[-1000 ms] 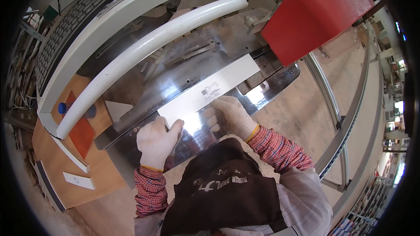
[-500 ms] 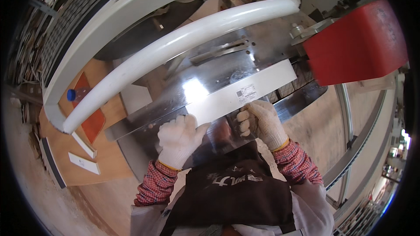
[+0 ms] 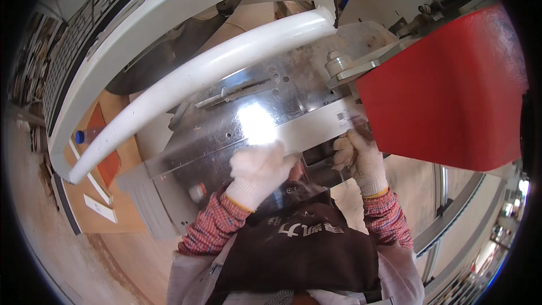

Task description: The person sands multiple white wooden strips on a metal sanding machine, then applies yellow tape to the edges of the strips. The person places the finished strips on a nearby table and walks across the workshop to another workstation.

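A narrow white board (image 3: 307, 129) lies on the shiny metal machine table (image 3: 217, 130), its far right end running up beside a big red guard (image 3: 446, 93). My left hand (image 3: 261, 168), in a white knit glove, is at the board's left end with curled fingers and the thumb pointing right; it is slightly blurred. At the near edge toward the right end, my gloved right hand (image 3: 364, 161) grips the board with bent fingers. A label shows partly on the board just above this hand.
A thick white curved bar (image 3: 197, 73) arches over the table. To the left, a wooden panel (image 3: 127, 214) bears white strips (image 3: 100, 208), and a blue-capped bottle (image 3: 84, 136) is near it. Metal rails (image 3: 451, 214) run at the right.
Both hands and the white board have moved right across the table, bringing the board's right end up to the red guard. The whole view has also shifted, so the guard looks larger.
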Demonstrator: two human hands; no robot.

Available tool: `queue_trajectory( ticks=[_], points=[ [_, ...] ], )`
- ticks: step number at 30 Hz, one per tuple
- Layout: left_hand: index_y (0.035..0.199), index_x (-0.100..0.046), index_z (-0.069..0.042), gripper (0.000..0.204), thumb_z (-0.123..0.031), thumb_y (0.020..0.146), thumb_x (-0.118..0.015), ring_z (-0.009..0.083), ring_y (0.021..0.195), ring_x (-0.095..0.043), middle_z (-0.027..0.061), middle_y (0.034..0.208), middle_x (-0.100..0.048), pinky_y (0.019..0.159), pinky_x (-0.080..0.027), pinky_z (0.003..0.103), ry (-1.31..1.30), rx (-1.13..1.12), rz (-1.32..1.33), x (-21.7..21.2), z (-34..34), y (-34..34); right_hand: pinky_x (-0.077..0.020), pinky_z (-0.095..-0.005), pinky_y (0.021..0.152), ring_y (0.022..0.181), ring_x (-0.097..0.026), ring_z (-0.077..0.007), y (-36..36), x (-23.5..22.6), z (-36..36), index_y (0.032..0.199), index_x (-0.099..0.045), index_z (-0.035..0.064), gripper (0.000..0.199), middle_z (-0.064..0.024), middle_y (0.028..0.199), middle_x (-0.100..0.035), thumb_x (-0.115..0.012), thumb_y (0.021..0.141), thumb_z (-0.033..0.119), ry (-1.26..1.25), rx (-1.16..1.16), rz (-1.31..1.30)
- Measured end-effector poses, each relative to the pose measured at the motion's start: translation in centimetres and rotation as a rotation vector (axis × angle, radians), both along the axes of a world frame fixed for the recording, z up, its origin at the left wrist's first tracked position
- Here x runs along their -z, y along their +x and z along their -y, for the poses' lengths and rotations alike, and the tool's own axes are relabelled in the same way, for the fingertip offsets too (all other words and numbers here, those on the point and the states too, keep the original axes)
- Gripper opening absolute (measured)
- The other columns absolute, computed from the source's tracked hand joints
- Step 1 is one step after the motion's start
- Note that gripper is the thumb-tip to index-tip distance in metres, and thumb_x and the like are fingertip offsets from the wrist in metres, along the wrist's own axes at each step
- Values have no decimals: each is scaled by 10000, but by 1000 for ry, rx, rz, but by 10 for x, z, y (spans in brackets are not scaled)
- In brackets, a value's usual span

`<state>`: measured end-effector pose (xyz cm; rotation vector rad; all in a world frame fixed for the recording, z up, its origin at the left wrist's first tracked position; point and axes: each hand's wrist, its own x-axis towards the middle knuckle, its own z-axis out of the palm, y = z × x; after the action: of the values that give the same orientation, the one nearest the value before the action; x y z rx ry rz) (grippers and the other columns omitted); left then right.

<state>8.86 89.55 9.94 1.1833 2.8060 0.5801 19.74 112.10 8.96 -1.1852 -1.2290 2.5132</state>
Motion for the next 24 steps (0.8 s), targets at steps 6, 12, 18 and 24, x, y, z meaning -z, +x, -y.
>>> queue_trajectory(
  ticks=[6,12,18,24],
  points=[
    [787,-754,-84,470,-535,915,-713,322,580,-708,139,655,-680,539,-566,445,-78,51,230,16,-80,-10,-569,-318,471,688,-705,-211,21,5,-18,1283,-554,-6,266,-140,922,-681,-562,1110,196,4,125,-139],
    [687,-727,-66,445,-467,879,-752,280,576,-680,67,591,-627,493,-498,462,322,172,-72,31,-143,-5,-455,-285,534,576,-519,-132,68,-17,-8,1183,-598,-36,247,-84,805,-617,-462,1097,151,301,29,-178],
    [733,-722,-76,430,-469,905,-686,302,669,-665,124,776,-690,536,-497,499,57,265,79,-25,-119,33,-437,-254,518,556,-515,-107,108,-3,27,1154,-629,-76,330,-26,654,-544,-517,1135,234,481,-113,-183],
    [867,-649,-89,353,-415,885,-783,242,667,-653,78,764,-621,531,-515,385,538,-101,-448,-20,112,65,-464,-246,549,638,-587,-115,54,-29,131,1265,-612,-39,307,-50,803,-622,-554,1089,205,705,-416,-247]
  ],
)
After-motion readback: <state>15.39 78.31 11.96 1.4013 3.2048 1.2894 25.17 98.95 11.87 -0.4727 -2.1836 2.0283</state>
